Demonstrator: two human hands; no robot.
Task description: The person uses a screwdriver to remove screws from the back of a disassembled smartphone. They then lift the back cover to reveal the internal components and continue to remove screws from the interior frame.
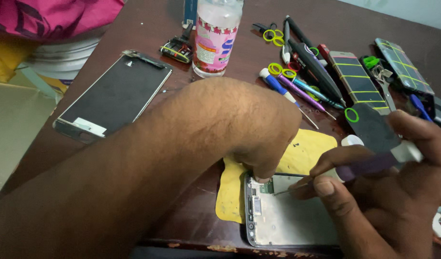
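Dark brown wooden table, worn at the near edge, crowded with repair clutter.

Left hand bent down at the wrist, fingers bunched together and pressing on the top corner of the opened phone, apparently to pin the body flat while the tool works. Forearm reaching across from the lower left, hiding much of the near table.

Right hand closed around a purple-handled screwdriver, thumb and forefinger pinching low on the handle for fine control, thin metal tip angled in toward the small green board at the top of the phone, close to the left fingertips.

Opened phone lying face down near the front edge of the table, back removed, pale inner frame showing, top end resting on a yellow cloth, probably as padding and to catch small parts.

Farther out, within easy reach of the right hand: a row of screwdrivers with coloured handles, loose green and yellow rings among them, and two phones taped with yellow strips. Plastic bottle with a pink label standing upright behind the left wrist, a small battery-like part just beside it. Well apart to the left, a detached dark screen panel laid flat. White bucket and pink fabric at the far left corner.
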